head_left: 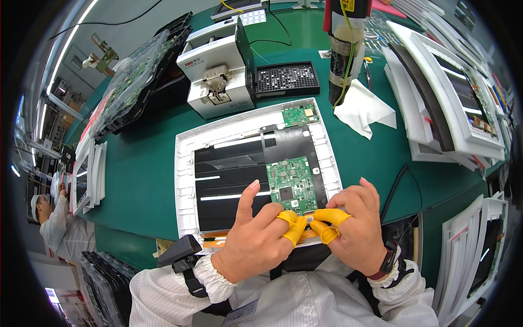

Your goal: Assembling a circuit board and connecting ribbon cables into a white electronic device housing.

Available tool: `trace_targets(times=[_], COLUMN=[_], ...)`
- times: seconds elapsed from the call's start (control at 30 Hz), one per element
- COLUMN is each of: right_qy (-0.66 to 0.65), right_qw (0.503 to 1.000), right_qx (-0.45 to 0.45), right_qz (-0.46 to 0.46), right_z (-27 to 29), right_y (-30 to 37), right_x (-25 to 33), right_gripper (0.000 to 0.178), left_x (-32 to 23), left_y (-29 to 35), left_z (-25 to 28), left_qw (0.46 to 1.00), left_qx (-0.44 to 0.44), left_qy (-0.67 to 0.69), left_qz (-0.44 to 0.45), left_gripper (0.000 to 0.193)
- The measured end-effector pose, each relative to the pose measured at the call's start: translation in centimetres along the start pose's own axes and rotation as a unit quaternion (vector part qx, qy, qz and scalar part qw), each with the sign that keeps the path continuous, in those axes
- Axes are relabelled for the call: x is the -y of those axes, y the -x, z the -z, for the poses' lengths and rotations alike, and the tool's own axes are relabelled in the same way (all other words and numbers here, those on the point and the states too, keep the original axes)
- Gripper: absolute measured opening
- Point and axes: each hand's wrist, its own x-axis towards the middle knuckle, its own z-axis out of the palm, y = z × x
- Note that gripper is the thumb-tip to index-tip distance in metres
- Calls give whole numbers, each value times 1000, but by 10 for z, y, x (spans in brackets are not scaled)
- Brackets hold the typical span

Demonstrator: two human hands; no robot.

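Two hands meet at the near edge of a white-framed display panel (185, 163) lying back-up on the green table (141, 180). The left hand (261, 240) has its index finger raised and spread off to the side, while its thumb and one finger, both capped in yellow finger cots (294, 226), pinch down at the lower edge of the green circuit board (291, 185). The right hand (354, 223), also wearing yellow cots on thumb and forefinger, closes narrowly on the same spot, so the fingertips of both hands almost touch around a small connector there; what exactly is gripped is too small to tell. An orange flat cable (218, 240) shows just beside the left hand along the panel's near rim.

The circuit board sits on the black metal back of the panel, right of centre. Farther up, a smaller green board (299, 114) lies at the panel's far edge. Beyond that stand a white screw feeder machine (218, 71) and a black perforated tray (286, 79). To the right, a white cloth (365, 111) lies under a hanging electric screwdriver (343, 49). Stacks of white-framed panels (452, 103) lean at the far right.
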Motion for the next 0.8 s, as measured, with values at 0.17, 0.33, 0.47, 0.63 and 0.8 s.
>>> trace_targets(times=[0.17, 0.33, 0.47, 0.63, 0.8], right_qy=[-9, -39, -69, -80, -85], right_qw=[1000, 998, 996, 995, 994], right_qx=[-10, -13, -15, -8, -9], right_qz=[-26, -40, -63, -65, -62], right_z=[-2, -6, -9, -9, -10], right_y=[2, 2, 1, -1, -2], right_x=[-1, -2, -2, -3, -5], right_gripper=[16, 18, 18, 17, 17], left_x=[-2, 1, 1, 1, 1], left_y=[0, -1, -2, -2, 0], left_z=[7, 8, 9, 8, 3], left_qw=[999, 999, 998, 998, 999], left_qx=[50, 44, 53, 45, 38], left_qy=[6, 23, 31, 35, 19], left_qz=[15, 12, 4, 9, 8], left_gripper=[11, 7, 9, 9, 9])
